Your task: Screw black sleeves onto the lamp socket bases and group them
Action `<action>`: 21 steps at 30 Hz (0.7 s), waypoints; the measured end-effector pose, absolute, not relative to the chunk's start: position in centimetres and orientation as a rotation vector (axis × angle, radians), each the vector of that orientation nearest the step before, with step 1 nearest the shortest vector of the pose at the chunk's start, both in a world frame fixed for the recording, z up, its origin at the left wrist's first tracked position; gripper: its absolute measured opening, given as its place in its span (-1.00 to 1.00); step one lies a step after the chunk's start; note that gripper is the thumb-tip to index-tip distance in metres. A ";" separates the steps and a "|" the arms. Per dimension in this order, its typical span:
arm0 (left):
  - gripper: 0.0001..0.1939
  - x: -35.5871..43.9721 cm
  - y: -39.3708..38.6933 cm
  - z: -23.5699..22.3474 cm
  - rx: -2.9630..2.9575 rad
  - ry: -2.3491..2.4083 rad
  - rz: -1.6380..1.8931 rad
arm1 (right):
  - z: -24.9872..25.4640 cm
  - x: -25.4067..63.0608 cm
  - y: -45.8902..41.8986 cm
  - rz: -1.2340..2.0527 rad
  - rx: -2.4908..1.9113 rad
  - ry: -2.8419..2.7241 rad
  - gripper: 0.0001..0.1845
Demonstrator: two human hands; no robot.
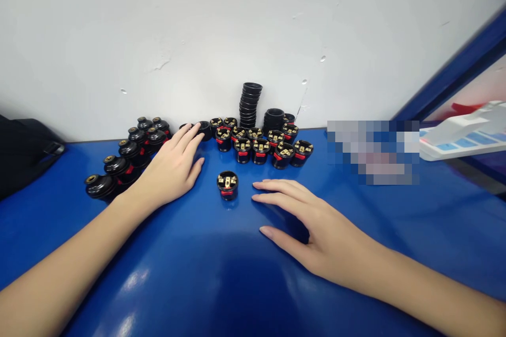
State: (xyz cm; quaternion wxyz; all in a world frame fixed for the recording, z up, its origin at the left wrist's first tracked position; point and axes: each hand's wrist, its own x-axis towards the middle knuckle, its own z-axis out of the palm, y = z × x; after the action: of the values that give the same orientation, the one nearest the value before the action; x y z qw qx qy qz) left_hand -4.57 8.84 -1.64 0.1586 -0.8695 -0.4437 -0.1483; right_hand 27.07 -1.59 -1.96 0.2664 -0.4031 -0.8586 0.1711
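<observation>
A single black lamp holder (227,185), with brass contacts facing up and a red part on its side, stands on the blue tabletop (190,263) between my hands. My right hand (304,218) is just to its right, fingers apart and holding nothing. Farther back on the left, my left hand (179,160) stretches over the table with its fingers out. Its fingertips are near a black ring-like part (204,130); whether they touch it I cannot tell. Several similar lamp holders (261,151) stand in a cluster behind the single one.
Domed black lamp holders (128,152) with brass tops line the left, partly behind my left arm. A tall leaning stack of black rings (250,105) and a shorter stack (274,118) stand by the wall. A black bag (27,155) lies far left, a white rack (462,139) right.
</observation>
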 end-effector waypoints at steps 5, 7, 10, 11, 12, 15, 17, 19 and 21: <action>-0.36 -4.5 9.1 -1.8 -2.466 -1.299 -0.417 | -1.9 27.0 -1.6 0.462 -1.089 -2.326 -0.59; -0.36 -4.4 9.1 -1.8 -2.456 -1.307 -0.405 | -1.9 27.0 -1.6 0.464 -1.089 -2.328 -0.59; -0.35 -4.3 9.3 -1.8 -2.453 -1.300 -0.399 | -1.8 27.0 -1.5 0.467 -1.090 -2.332 -0.59; -0.35 -4.3 9.3 -1.8 -2.455 -1.297 -0.403 | -1.8 27.0 -1.5 0.468 -1.091 -2.332 -0.59; -0.35 -4.3 9.4 -1.8 -2.459 -1.294 -0.410 | -1.8 27.0 -1.5 0.470 -1.091 -2.332 -0.59; -0.35 -4.3 9.5 -1.9 -2.474 -1.281 -0.441 | -1.9 27.0 -1.5 0.470 -1.086 -2.330 -0.60; -0.36 -4.4 9.6 -2.0 -2.483 -1.268 -0.464 | -1.9 27.0 -1.5 0.471 -1.085 -2.328 -0.60; -0.36 -4.4 9.7 -2.0 -2.490 -1.263 -0.493 | -1.8 27.1 -1.6 0.476 -1.086 -2.325 -0.60; -0.37 -4.3 9.7 -2.1 -2.497 -1.260 -0.523 | -1.8 27.1 -1.6 0.480 -1.088 -2.323 -0.60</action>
State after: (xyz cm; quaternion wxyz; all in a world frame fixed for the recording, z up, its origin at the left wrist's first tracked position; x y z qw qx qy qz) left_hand -4.35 9.68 -2.09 0.1474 -0.8681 -0.4378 -0.1817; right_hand 27.13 -1.61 -1.83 0.2630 -0.4022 -0.8588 0.1775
